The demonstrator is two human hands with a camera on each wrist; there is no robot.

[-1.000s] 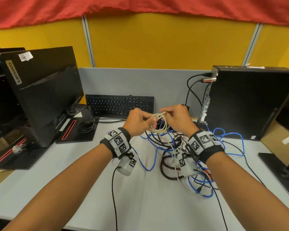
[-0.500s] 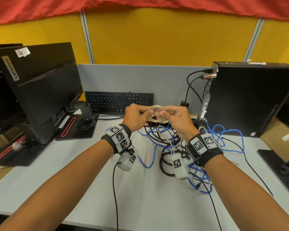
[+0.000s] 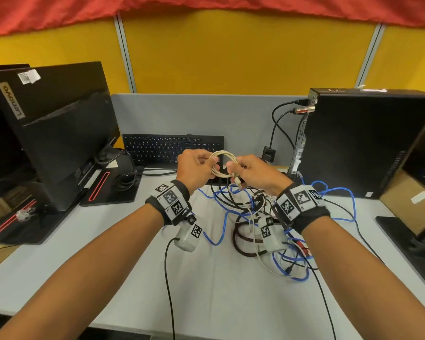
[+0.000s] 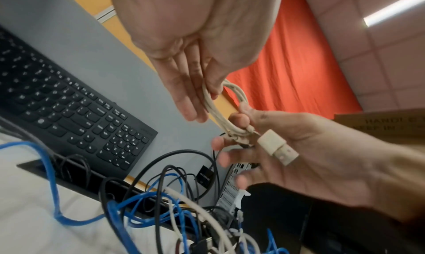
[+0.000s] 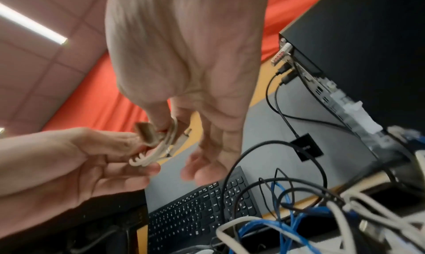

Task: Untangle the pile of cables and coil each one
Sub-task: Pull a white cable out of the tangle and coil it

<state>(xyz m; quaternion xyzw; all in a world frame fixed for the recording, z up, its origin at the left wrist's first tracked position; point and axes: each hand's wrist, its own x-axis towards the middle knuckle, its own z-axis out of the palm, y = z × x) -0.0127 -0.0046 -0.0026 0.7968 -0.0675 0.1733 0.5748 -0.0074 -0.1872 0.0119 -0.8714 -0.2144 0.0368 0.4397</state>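
Observation:
A small beige USB cable coil [image 3: 223,163] hangs in the air above the back of the desk, between both hands. My left hand [image 3: 206,165] pinches the coil's left side between thumb and fingers [image 4: 208,94]. Gripping the right side is my right hand [image 3: 234,168], and the cable's beige USB plug [image 4: 277,147] lies across its fingers. In the right wrist view the coil [image 5: 156,153] sits between both sets of fingertips. Below the hands lies the tangled pile [image 3: 263,224] of blue, black, white and dark brown cables.
On the grey desk [image 3: 219,290], a black keyboard [image 3: 172,149] leans on the partition behind the hands. A monitor [image 3: 59,133] stands left, and a black PC tower [image 3: 368,143] with plugged-in cables right. A blue cable [image 3: 339,192] loops toward the tower.
Both hands have lifted the beige coil a little higher above the pile. The coil looks rounder and more open, and the plug end now hangs under my right fingers.

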